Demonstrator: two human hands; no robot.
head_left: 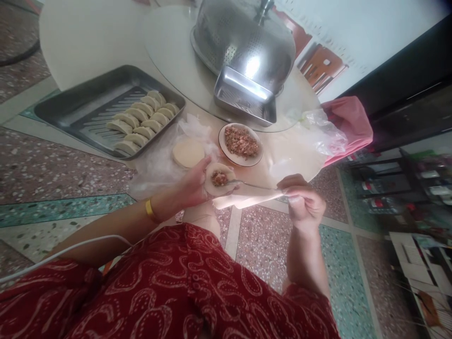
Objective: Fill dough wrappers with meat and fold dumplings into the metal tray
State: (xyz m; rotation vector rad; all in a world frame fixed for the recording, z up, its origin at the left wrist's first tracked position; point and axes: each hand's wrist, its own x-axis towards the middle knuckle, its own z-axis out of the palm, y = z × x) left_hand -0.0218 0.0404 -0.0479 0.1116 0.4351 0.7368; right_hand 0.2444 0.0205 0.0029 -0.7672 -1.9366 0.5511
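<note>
The left hand cups a round dumpling wrapper in its palm, fingers curled under so the soft dough sags into a shallow bowl that keeps the filling from sliding off. The right hand pinches the handle of a spoon between thumb and fingertips, its tip resting at the wrapper's right edge. The wrapper is pale and thin, with a small reddish-brown lump of minced filling in its middle, held above the near table edge. Just beyond it sit a stack of wrappers on plastic and a plate of filling. Far left, a metal tray holds rows of folded dumplings, kept apart.
</note>
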